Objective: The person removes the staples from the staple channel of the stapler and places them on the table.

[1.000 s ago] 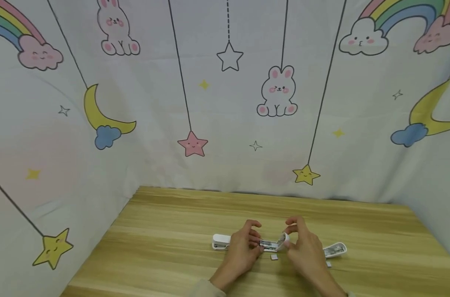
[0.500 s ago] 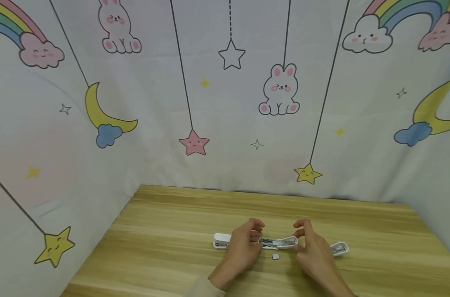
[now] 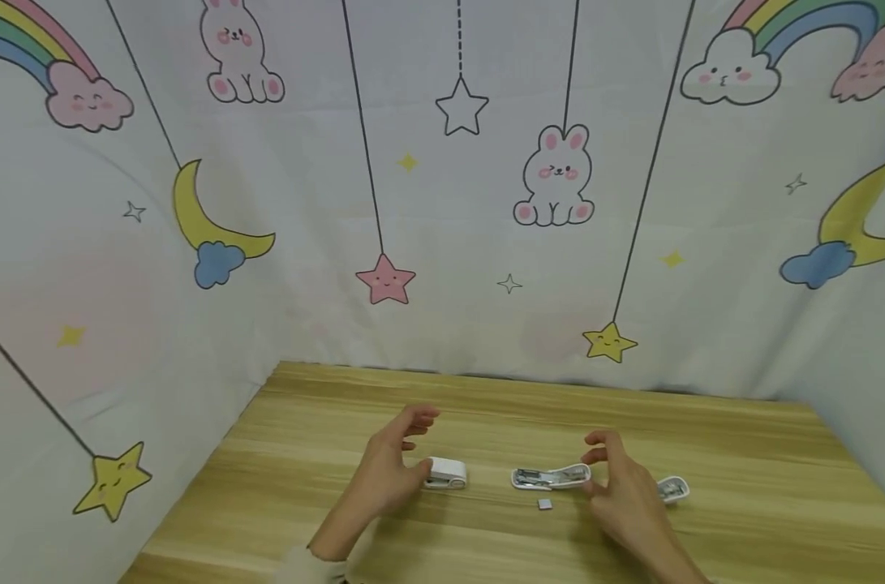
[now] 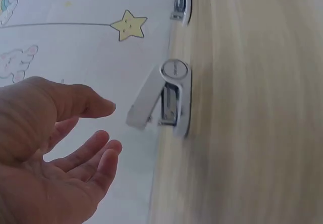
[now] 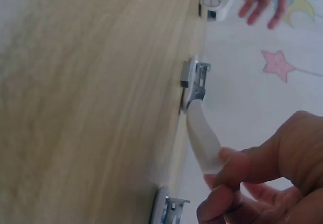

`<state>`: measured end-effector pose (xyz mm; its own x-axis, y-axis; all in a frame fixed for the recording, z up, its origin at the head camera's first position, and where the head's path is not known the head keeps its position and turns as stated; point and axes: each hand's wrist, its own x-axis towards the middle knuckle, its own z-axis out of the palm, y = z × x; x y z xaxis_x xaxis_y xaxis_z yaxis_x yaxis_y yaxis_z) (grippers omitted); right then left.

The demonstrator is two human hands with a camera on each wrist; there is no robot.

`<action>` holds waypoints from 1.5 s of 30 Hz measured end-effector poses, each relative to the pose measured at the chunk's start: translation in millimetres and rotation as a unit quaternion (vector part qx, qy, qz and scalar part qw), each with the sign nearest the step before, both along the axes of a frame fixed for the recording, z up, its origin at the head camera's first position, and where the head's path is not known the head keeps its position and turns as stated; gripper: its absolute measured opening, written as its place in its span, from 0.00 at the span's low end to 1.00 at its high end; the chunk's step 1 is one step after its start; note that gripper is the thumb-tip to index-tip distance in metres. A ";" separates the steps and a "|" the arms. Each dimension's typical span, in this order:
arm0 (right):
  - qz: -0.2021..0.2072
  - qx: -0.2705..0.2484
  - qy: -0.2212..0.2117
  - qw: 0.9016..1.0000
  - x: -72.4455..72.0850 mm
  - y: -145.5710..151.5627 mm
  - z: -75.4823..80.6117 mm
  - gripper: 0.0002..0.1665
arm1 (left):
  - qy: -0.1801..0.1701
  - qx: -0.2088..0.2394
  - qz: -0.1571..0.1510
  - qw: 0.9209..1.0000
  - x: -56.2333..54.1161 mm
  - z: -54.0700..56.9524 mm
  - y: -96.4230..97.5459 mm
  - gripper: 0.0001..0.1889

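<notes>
Three small white staplers lie in a row on the wooden table. My left hand (image 3: 389, 464) is beside the left stapler (image 3: 448, 472), fingers spread and loosely bent. The left wrist view has a gap between that hand and this stapler (image 4: 176, 100), whose top arm stands partly raised. The middle stapler (image 3: 552, 477) is folded wide open, its metal inside showing. My right hand (image 3: 625, 491) pinches the end of its top cover (image 5: 203, 139) between thumb and finger. Partly behind the right hand lies the right stapler (image 3: 673, 490), also opened out.
A small pale grey block (image 3: 545, 504), like a short stick of staples, lies just in front of the middle stapler. Behind the wooden table (image 3: 325, 405) hangs a white cloth (image 3: 457, 324) printed with stars, rabbits and moons; it also stands at both sides.
My left hand has let go of the middle stapler and moved left to the left one. My right hand has swung the middle stapler's cover back and down to the right.
</notes>
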<state>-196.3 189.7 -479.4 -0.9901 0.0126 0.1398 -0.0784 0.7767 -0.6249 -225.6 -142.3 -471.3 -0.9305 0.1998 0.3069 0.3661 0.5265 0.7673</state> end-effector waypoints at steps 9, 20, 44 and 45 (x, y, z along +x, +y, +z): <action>0.042 -0.125 -0.004 0.991 -0.3 -14.7 15.0 0.34 | -0.111 0.091 -0.072 0.987 -3.3 -33.9 -25.1 0.32; 0.108 -0.247 -0.040 0.962 -15.9 -72.1 14.3 0.33 | -0.143 0.152 -0.053 0.977 -8.0 -47.6 -30.5 0.31; 0.220 -0.246 -0.067 0.942 -38.9 -152.6 -18.0 0.36 | -0.125 0.150 -0.052 0.979 -5.1 -50.0 -22.5 0.30; 0.221 -0.242 -0.065 0.943 -39.4 -153.3 -18.1 0.36 | -0.124 0.146 -0.052 0.980 -5.7 -50.5 -22.4 0.30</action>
<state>-235.7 36.5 -497.5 -0.9218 -0.3744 0.1010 -0.2263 0.3078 -0.9241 -231.3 -164.7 -521.8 -0.9631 0.2348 0.1315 0.1887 0.2407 0.9521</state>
